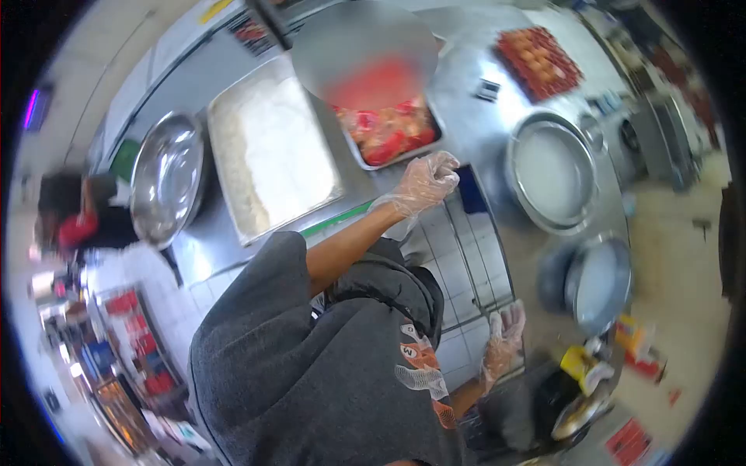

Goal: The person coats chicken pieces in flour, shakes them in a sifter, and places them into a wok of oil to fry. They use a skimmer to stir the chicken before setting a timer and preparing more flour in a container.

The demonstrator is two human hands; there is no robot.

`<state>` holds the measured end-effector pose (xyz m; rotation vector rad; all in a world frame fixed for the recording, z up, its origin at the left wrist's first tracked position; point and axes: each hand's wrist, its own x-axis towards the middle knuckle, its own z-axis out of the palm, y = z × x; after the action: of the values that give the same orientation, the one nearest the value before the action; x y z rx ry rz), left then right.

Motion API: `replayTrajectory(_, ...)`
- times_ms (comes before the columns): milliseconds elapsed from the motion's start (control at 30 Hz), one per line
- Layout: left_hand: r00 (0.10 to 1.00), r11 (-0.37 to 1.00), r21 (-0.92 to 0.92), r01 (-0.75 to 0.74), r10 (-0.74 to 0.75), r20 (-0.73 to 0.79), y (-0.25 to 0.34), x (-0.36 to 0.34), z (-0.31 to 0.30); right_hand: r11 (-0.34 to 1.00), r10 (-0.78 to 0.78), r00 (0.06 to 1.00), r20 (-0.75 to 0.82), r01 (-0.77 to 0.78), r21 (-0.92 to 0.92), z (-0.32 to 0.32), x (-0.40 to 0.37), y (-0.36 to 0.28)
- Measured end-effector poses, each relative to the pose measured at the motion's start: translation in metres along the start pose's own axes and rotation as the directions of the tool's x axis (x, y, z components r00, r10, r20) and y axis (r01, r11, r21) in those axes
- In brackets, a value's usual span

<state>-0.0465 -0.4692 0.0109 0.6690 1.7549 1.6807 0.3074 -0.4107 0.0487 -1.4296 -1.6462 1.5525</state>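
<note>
My left hand (423, 182), in a clear plastic glove, is just below the corner of a metal tray (371, 166) of red-coated pieces (388, 138). Its fingers are curled together, with nothing visible in them. My right hand (505, 342), also gloved, is lower right beside the table edge, fingers apart and empty. Left of the red pieces lies a large metal tray of white powder (284, 128). A blurred round shape, grey and red, covers the far part of the red pieces' tray.
An empty steel bowl (167, 179) stands at the left. On the right are a basin of whitish liquid (553, 175), another basin (600, 286) and a red tray of eggs (538, 64). A person (74, 213) is at the far left. Yellow packaging (579, 366) lies lower right.
</note>
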Motion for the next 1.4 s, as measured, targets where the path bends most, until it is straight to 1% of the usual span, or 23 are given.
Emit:
replayTrajectory(33, 0.998, 1.000, 0.007, -0.008, 0.009, -0.057, 0.006, -0.003, -0.016, 0.996, -0.087, 0.990, 0.107, 0.088, -0.003, 0.016, 0.019, -0.015)
replayTrajectory(100, 0.981, 0.982, 0.187, -0.028, 0.062, -0.182, 0.017, -0.015, -0.045, 0.965, -0.257, 0.921, 0.294, 0.263, 0.017, 0.038, 0.054, -0.036)
replayTrajectory(167, 0.935, 0.953, 0.302, -0.019, 0.124, -0.332, 0.019, -0.035, -0.068, 0.945, -0.300, 0.856, 0.422, 0.328, 0.007, 0.067, 0.088, -0.042)
replayTrajectory(233, 0.867, 0.947, 0.321, 0.032, 0.133, -0.480, 0.018, -0.067, -0.090, 0.970, -0.209, 0.804, 0.557, 0.242, 0.015, 0.090, 0.105, -0.051)
replayTrajectory(300, 0.787, 0.946, 0.315, 0.077, 0.136, -0.601, 0.001, -0.099, -0.111, 1.000, 0.013, 0.752, 0.659, 0.006, -0.027, 0.115, 0.113, -0.066)
replayTrajectory(333, 0.743, 0.990, 0.101, 0.093, -0.001, -0.669, 0.015, -0.119, -0.114, 0.991, -0.018, 0.757, 0.653, 0.103, -0.091, 0.129, 0.118, -0.066)
replayTrajectory(433, 0.604, 0.963, -0.055, 0.265, -0.210, -0.769, 0.041, -0.167, -0.133, 0.973, 0.102, 0.681, 0.725, 0.082, -0.214, 0.159, 0.128, -0.066)
replayTrajectory(467, 0.524, 0.979, 0.006, 0.205, -0.104, -0.845, 0.031, -0.182, -0.143, 0.986, 0.020, 0.663, 0.748, 0.111, -0.125, 0.171, 0.121, -0.067)
replayTrajectory(567, 0.301, 0.969, 0.072, 0.237, -0.003, -0.954, 0.006, -0.234, -0.182, 0.940, -0.040, 0.555, 0.831, 0.303, -0.158, 0.199, 0.108, -0.061)
replayTrajectory(600, 0.250, 0.980, 0.063, 0.188, 0.014, -0.968, -0.006, -0.253, -0.197, 0.934, 0.013, 0.528, 0.849, 0.297, -0.199, 0.210, 0.099, -0.067)
replayTrajectory(700, 0.094, 0.958, -0.025, 0.287, -0.054, -0.994, -0.033, -0.313, -0.244, 0.887, -0.086, 0.399, 0.913, 0.448, -0.112, 0.241, 0.074, -0.064)
replayTrajectory(733, 0.086, 0.967, -0.055, 0.250, -0.079, -0.993, -0.040, -0.332, -0.260, 0.850, -0.091, 0.396, 0.914, 0.508, -0.136, 0.254, 0.058, -0.068)
replayTrajectory(833, 0.080, 0.984, -0.112, 0.141, -0.124, -0.989, -0.054, -0.378, -0.303, 0.881, -0.122, 0.316, 0.941, 0.472, -0.045, 0.303, -0.003, -0.070)
replayTrajectory(867, 0.071, 0.988, -0.120, 0.102, -0.127, -0.989, -0.057, -0.389, -0.315, 0.883, -0.081, 0.299, 0.951, 0.465, -0.071, 0.322, -0.047, -0.086)
replayTrajectory(900, 0.062, 0.989, -0.134, 0.062, -0.138, -0.989, -0.061, -0.400, -0.324, 0.874, -0.036, 0.215, 0.976, 0.481, -0.074, 0.344, -0.082, -0.089)
replayTrajectory(933, 0.131, 0.982, -0.188, -0.015, -0.185, -0.974, -0.060, -0.415, -0.335, 0.865, 0.016, 0.130, 0.991, 0.496, -0.079, 0.368, -0.116, -0.089)
replayTrajectory(1000, 0.131, 0.980, -0.197, -0.037, -0.191, -0.973, -0.042, -0.438, -0.350, 0.876, 0.034, -0.126, 0.991, 0.481, 0.031, 0.421, -0.190, -0.087)
replayTrajectory(1067, 0.131, 0.972, -0.228, -0.047, -0.220, -0.967, -0.039, -0.462, -0.355, 0.719, 0.057, -0.235, 0.970, 0.684, 0.123, 0.482, -0.245, -0.064)
replayTrajectory(1167, 0.125, 0.957, -0.287, -0.041, -0.280, -0.952, -0.037, -0.495, -0.366, 0.287, 0.120, 0.013, 0.993, 0.957, -0.048, 0.584, -0.275, 0.041)
replayTrajectory(1300, 0.125, 0.955, -0.289, 0.066, -0.295, -0.947, -0.043, -0.517, -0.368, -0.201, 0.015, 0.231, 0.973, 0.954, -0.224, 0.673, -0.258, 0.159)
replayTrajectory(1333, 0.089, 0.947, -0.319, 0.047, -0.322, -0.943, -0.030, -0.519, -0.365, -0.089, 0.014, 0.273, 0.962, 0.959, -0.271, 0.668, -0.264, 0.144)
replayTrajectory(1367, 0.096, 0.945, -0.326, 0.035, -0.328, -0.940, -0.032, -0.523, -0.366, 0.024, 0.012, 0.314, 0.949, 0.949, -0.314, 0.661, -0.272, 0.123)
replayTrajectory(1400, 0.088, 0.943, -0.331, 0.023, -0.332, -0.939, -0.034, -0.529, -0.368, 0.044, 0.034, 0.370, 0.928, 0.928, -0.371, 0.660, -0.279, 0.113)
